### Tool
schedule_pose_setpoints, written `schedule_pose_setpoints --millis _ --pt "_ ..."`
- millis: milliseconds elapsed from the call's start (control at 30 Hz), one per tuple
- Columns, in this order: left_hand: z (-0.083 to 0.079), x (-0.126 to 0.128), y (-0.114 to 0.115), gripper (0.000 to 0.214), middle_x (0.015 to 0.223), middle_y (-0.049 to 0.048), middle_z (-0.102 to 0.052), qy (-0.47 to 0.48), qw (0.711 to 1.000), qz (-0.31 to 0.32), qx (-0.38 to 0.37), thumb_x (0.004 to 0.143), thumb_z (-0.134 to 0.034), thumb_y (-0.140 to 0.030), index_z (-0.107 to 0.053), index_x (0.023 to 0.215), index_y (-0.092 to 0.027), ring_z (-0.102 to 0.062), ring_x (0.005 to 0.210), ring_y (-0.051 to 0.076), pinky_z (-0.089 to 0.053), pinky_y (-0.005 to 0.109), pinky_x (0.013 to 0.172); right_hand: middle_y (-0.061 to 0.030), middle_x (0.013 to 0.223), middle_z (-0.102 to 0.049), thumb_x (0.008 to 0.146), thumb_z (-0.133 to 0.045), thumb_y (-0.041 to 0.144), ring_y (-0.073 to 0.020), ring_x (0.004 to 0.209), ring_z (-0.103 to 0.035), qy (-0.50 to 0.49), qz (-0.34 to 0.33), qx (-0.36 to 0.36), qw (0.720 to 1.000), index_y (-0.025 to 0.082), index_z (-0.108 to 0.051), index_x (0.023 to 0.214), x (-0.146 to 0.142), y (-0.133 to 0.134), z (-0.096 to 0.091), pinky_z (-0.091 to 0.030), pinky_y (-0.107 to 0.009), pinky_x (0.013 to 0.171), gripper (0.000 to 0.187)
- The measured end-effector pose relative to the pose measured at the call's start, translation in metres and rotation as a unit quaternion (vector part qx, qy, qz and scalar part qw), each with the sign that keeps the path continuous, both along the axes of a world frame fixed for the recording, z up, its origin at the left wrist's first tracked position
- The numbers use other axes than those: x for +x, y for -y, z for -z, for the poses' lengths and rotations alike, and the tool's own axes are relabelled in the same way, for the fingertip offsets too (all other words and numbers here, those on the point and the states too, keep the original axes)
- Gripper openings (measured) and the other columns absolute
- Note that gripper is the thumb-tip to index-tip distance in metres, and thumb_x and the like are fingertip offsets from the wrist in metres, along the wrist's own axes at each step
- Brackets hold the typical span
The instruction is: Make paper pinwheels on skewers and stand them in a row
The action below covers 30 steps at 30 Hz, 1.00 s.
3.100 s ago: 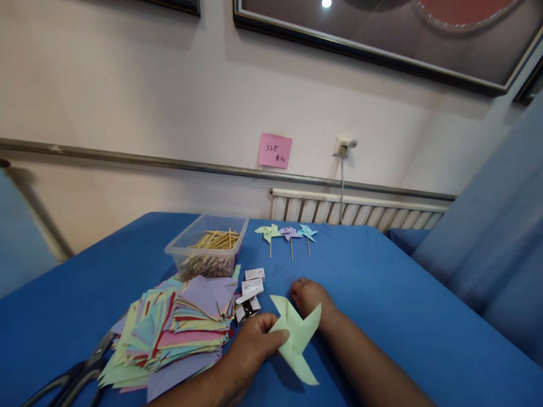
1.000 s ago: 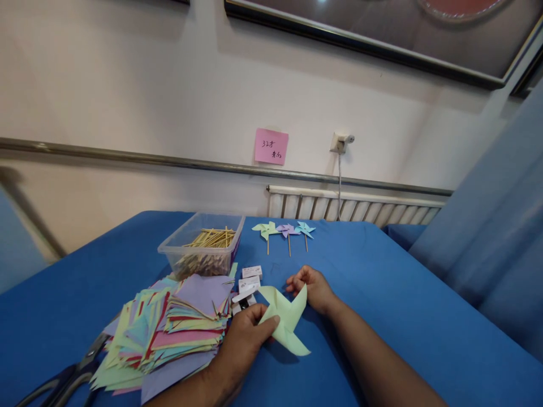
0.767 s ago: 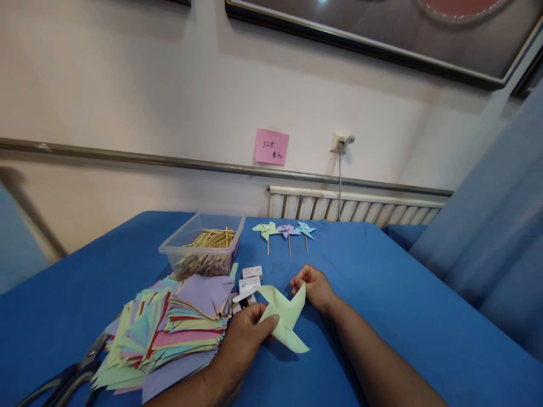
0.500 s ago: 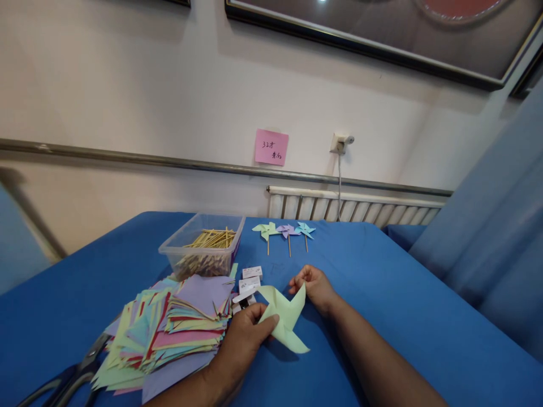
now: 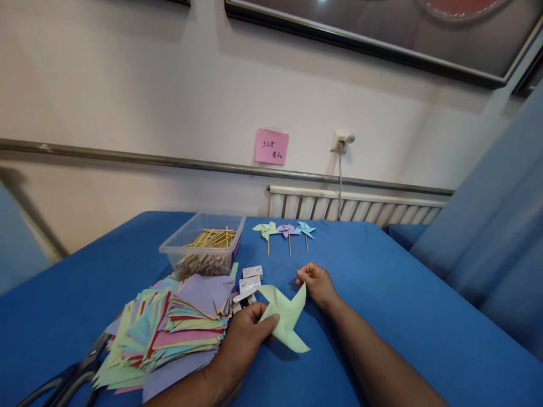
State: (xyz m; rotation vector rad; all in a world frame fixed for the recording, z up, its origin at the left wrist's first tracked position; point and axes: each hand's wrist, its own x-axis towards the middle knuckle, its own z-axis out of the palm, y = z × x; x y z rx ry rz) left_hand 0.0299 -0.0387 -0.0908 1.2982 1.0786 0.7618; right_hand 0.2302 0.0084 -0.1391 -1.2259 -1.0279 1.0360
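Observation:
Between thumb and fingers, my left hand pinches a pale green paper pinwheel at its centre-left. Its blades are folded in and no stick shows on it. My right hand is just behind the pinwheel's upper right blade, apart from it. The thumb and forefinger there are closed in a pinch; whatever they hold, if anything, is too small to make out. Close to my left hand lie small white boxes, the nearest one open with dark contents. A thick stack of coloured paper squares sits left of that hand.
A clear plastic tub of thin wooden sticks stands behind the papers. Scissors lie at the left, partly under the stack. Three pinwheels on sticks, green, purple and blue, rest toward the back of the blue-covered table.
My right hand has shifted slightly right, away from the pinwheel blade. The left hand and the green pinwheel stay in place.

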Motion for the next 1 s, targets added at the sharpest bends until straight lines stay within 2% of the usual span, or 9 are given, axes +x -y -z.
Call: schedule_pose_setpoints --millis 267,533,800,1000 --pt "0.004 0.0 -0.001 0.029 0.055 -0.002 -0.056 -0.002 1.0 -0.002 0.001 0.061 -0.067 -0.044 -0.059 0.062 -0.016 -0.048 0.053 0.014 -0.035 0.024 0.052 0.006 0.044 -0.055 0.064 -0.069 0.043 -0.0075 0.033 -0.041 0.013 0.024 0.002 1.0 0.02 -0.05 0.063 0.002 -0.001 0.0 -0.027 -0.02 0.036 0.03" --pt "0.002 -0.002 -0.002 0.024 0.059 -0.0013 -0.059 0.008 0.999 -0.019 0.032 0.065 -0.066 -0.039 -0.061 0.066 -0.015 -0.049 0.056 0.015 -0.037 0.024 0.055 0.0012 0.058 -0.064 0.062 -0.068 0.039 -0.0122 0.047 -0.057 -0.021 0.011 -0.001 1.0 0.019 -0.053 0.073 0.0 -0.001 0.003 -0.041 -0.022 0.045 0.027" --pt "-0.005 -0.001 -0.002 0.022 0.056 -0.002 -0.054 0.015 0.997 -0.052 0.056 0.067 -0.066 -0.037 -0.061 0.062 -0.016 -0.044 0.055 0.013 -0.034 0.022 0.052 0.0023 0.052 -0.062 0.06 -0.069 0.036 -0.0119 0.045 -0.057 -0.026 0.006 -0.005 1.0 0.019 -0.053 0.069 -0.003 0.004 -0.004 -0.04 -0.021 0.044 0.025" --pt "-0.003 -0.003 -0.004 0.025 0.056 -0.0021 -0.053 0.008 0.996 -0.063 0.068 0.067 -0.065 -0.039 -0.061 0.062 -0.015 -0.043 0.054 0.012 -0.033 0.021 0.05 0.0024 0.052 -0.061 0.059 -0.07 0.032 -0.0122 0.048 -0.058 -0.015 0.002 -0.003 1.0 0.018 -0.057 0.068 -0.005 0.007 -0.005 -0.04 -0.021 0.046 0.021"
